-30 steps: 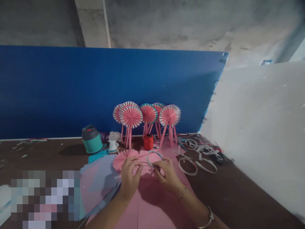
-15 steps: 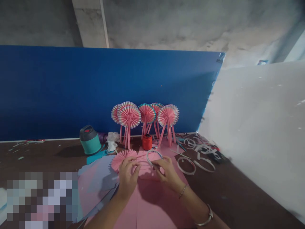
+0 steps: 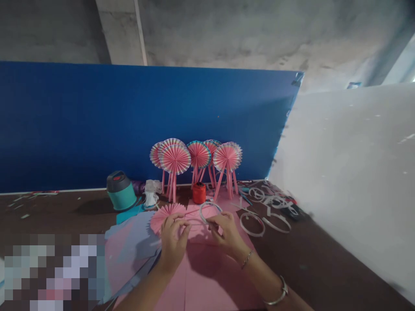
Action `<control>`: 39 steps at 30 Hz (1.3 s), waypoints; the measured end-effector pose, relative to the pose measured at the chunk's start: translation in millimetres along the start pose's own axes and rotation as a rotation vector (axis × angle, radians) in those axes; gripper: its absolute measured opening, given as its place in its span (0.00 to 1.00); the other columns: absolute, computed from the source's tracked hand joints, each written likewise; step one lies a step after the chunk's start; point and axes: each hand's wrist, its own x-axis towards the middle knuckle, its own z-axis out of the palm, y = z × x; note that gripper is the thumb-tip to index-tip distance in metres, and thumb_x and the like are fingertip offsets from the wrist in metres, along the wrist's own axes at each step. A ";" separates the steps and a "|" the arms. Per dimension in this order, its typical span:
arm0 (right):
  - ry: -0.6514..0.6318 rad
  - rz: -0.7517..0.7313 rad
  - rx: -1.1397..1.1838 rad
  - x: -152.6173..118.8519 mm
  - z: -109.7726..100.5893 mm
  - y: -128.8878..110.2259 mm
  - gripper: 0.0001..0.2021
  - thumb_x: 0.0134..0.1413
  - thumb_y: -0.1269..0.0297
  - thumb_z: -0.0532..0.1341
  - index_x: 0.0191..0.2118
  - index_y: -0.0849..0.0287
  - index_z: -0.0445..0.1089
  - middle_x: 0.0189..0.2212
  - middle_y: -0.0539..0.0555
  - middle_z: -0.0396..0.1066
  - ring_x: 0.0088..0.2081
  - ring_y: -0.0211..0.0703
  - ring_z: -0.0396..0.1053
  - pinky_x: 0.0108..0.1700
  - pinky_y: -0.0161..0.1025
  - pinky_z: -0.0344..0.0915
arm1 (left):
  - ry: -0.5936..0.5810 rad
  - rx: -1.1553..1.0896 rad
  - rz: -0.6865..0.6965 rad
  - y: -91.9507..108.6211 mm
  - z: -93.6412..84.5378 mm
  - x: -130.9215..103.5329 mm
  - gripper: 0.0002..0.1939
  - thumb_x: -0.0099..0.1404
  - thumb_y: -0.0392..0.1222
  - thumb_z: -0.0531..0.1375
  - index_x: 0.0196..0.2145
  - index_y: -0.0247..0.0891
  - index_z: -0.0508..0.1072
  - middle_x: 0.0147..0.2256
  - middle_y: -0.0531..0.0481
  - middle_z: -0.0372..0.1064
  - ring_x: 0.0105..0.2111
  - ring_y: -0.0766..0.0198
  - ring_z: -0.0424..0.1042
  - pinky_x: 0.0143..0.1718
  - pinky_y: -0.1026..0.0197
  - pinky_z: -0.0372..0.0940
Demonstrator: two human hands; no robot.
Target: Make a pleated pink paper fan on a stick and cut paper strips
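My right hand (image 3: pixel 229 235) grips a roll of white tape (image 3: pixel 201 215), its ring standing up from the fingertips. A thin pale strip of tape (image 3: pixel 197 222) seems to stretch from the roll to my left hand (image 3: pixel 174 242). The left thumb and forefinger pinch that strip's end, though the tips are hard to make out. Just beyond the left fingers lies a pink pleated paper fan (image 3: pixel 164 218), partly hidden by the hand. Pink paper sheets (image 3: pixel 207 276) spread beneath both hands.
Finished pink paper fans (image 3: pixel 175 160) stand against the blue panel (image 3: pixel 129 112). A red spool (image 3: pixel 199 193) sits before them. Left are a teal-and-grey container (image 3: pixel 121 192) and stacked paper sheets (image 3: pixel 129 242); right, several tape rings (image 3: pixel 252 224) lie on the dark table (image 3: pixel 311 259).
The view has shifted very slightly, moving the background a little left. Both hands keep nearly the same pose, with the tape roll still in the right.
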 end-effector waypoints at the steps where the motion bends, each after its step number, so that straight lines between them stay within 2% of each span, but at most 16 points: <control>1: 0.012 0.005 0.012 0.6 -0.8 -0.4 0.08 0.53 0.71 0.54 0.32 0.58 0.71 0.23 0.50 0.72 0.26 0.39 0.65 0.44 0.44 0.57 | 0.011 0.014 0.026 1.5 -0.7 -0.4 0.07 0.63 0.42 0.58 0.29 0.42 0.74 0.37 0.47 0.68 0.41 0.56 0.68 0.43 0.51 0.63; 4: 0.046 0.060 0.086 2.8 -1.9 -3.4 0.08 0.53 0.69 0.55 0.32 0.58 0.72 0.23 0.50 0.72 0.27 0.40 0.66 0.43 0.43 0.59 | 0.046 0.068 0.104 7.9 -3.5 -2.3 0.07 0.64 0.41 0.57 0.30 0.42 0.74 0.39 0.46 0.67 0.44 0.55 0.67 0.47 0.50 0.60; 8: -0.001 0.200 0.342 6.0 1.1 -6.0 0.09 0.54 0.65 0.56 0.30 0.59 0.73 0.22 0.51 0.73 0.26 0.41 0.68 0.33 0.37 0.63 | 0.085 0.144 0.189 15.4 -7.2 -4.0 0.05 0.63 0.38 0.58 0.31 0.43 0.74 0.41 0.46 0.65 0.45 0.54 0.66 0.50 0.49 0.57; 11: 0.022 0.256 0.446 8.6 -2.4 5.6 0.10 0.54 0.63 0.55 0.31 0.60 0.73 0.23 0.51 0.73 0.26 0.41 0.69 0.29 0.35 0.63 | 0.139 0.139 0.217 12.2 -12.3 1.3 0.05 0.63 0.36 0.58 0.32 0.42 0.73 0.40 0.46 0.65 0.44 0.55 0.66 0.49 0.48 0.58; 14: 0.219 0.274 0.225 8.9 -17.2 31.5 0.11 0.53 0.64 0.53 0.31 0.59 0.73 0.23 0.52 0.73 0.25 0.41 0.68 0.29 0.36 0.63 | 0.308 0.124 0.142 0.3 -19.2 13.5 0.03 0.63 0.37 0.58 0.33 0.41 0.72 0.40 0.46 0.65 0.44 0.55 0.66 0.49 0.48 0.59; 16: 0.306 0.303 -0.065 6.2 -27.7 49.3 0.10 0.52 0.68 0.54 0.34 0.58 0.73 0.22 0.51 0.72 0.26 0.42 0.69 0.37 0.41 0.64 | 0.345 0.129 0.113 -7.6 -21.3 20.9 0.03 0.63 0.38 0.59 0.33 0.41 0.73 0.41 0.46 0.66 0.45 0.55 0.66 0.48 0.49 0.60; 19: 0.245 0.414 -0.471 -0.8 -32.5 61.6 0.10 0.41 0.78 0.57 0.25 0.57 0.71 0.21 0.54 0.71 0.32 0.50 0.71 0.48 0.53 0.58 | 0.197 0.103 0.140 -11.4 -18.0 23.5 0.05 0.63 0.40 0.58 0.31 0.41 0.73 0.40 0.47 0.67 0.44 0.56 0.66 0.46 0.51 0.62; 21: 0.206 0.389 -0.565 -3.7 -28.2 55.7 0.12 0.37 0.81 0.58 0.28 0.58 0.72 0.32 0.61 0.74 0.40 0.57 0.70 0.50 0.59 0.54 | 0.054 0.096 0.171 -7.9 -13.2 19.6 0.05 0.63 0.39 0.58 0.30 0.42 0.74 0.42 0.47 0.67 0.45 0.56 0.66 0.48 0.50 0.61; 23: 0.181 0.249 -0.474 -3.3 -21.5 40.2 0.19 0.40 0.79 0.57 0.40 0.59 0.72 0.44 0.64 0.72 0.47 0.57 0.66 0.52 0.56 0.55 | -0.080 0.084 0.207 -2.4 -8.8 14.0 0.06 0.64 0.37 0.57 0.31 0.42 0.74 0.43 0.46 0.67 0.47 0.55 0.65 0.50 0.49 0.60; 25: 0.024 -0.005 -0.238 -0.8 -15.4 21.0 0.23 0.45 0.75 0.57 0.51 0.59 0.67 0.52 0.63 0.67 0.53 0.53 0.62 0.53 0.50 0.57 | -0.188 0.059 0.225 3.0 -6.2 9.4 0.06 0.64 0.36 0.57 0.31 0.43 0.74 0.44 0.46 0.67 0.48 0.55 0.65 0.50 0.49 0.60; 26: -0.058 -0.095 -0.142 0.6 -12.9 12.2 0.22 0.48 0.71 0.58 0.52 0.58 0.65 0.53 0.61 0.65 0.55 0.52 0.61 0.53 0.48 0.57 | -0.222 0.046 0.224 5.2 -5.7 7.9 0.06 0.64 0.36 0.57 0.32 0.43 0.74 0.43 0.46 0.67 0.48 0.55 0.65 0.49 0.49 0.61; 28: -0.091 -0.130 -0.040 2.3 -9.3 -1.2 0.14 0.52 0.68 0.58 0.47 0.56 0.67 0.51 0.58 0.67 0.53 0.50 0.61 0.52 0.47 0.57 | -0.262 0.030 0.207 8.3 -5.8 6.3 0.07 0.64 0.37 0.57 0.32 0.43 0.74 0.44 0.45 0.67 0.48 0.55 0.65 0.48 0.49 0.61; 30: -0.089 -0.110 -0.009 2.7 -7.4 -7.9 0.05 0.54 0.69 0.58 0.37 0.56 0.69 0.47 0.56 0.70 0.50 0.48 0.64 0.50 0.46 0.57 | -0.280 0.016 0.183 9.9 -6.2 5.5 0.07 0.65 0.37 0.57 0.32 0.43 0.75 0.44 0.44 0.67 0.48 0.54 0.65 0.48 0.49 0.62; 31: -0.090 -0.101 -0.004 2.6 -6.9 -9.4 0.04 0.55 0.70 0.58 0.34 0.56 0.69 0.45 0.55 0.71 0.48 0.47 0.65 0.48 0.45 0.56 | -0.288 0.007 0.172 10.1 -5.9 5.0 0.07 0.64 0.38 0.57 0.32 0.43 0.75 0.44 0.44 0.67 0.48 0.54 0.65 0.49 0.48 0.62; 36: -0.045 -0.088 -0.023 3.9 -5.4 -10.6 0.05 0.57 0.73 0.56 0.32 0.57 0.66 0.38 0.53 0.72 0.43 0.44 0.66 0.46 0.43 0.54 | -0.248 -0.014 0.113 6.3 -0.3 3.1 0.10 0.65 0.40 0.55 0.34 0.44 0.77 0.46 0.43 0.68 0.50 0.54 0.66 0.51 0.48 0.62; 39: 0.047 -0.059 -0.097 4.9 -4.0 -4.2 0.06 0.58 0.72 0.54 0.33 0.58 0.65 0.37 0.54 0.72 0.42 0.45 0.66 0.45 0.42 0.53 | -0.228 0.061 0.029 1.1 -3.0 10.7 0.16 0.64 0.40 0.55 0.49 0.47 0.73 0.51 0.44 0.67 0.53 0.54 0.64 0.55 0.48 0.60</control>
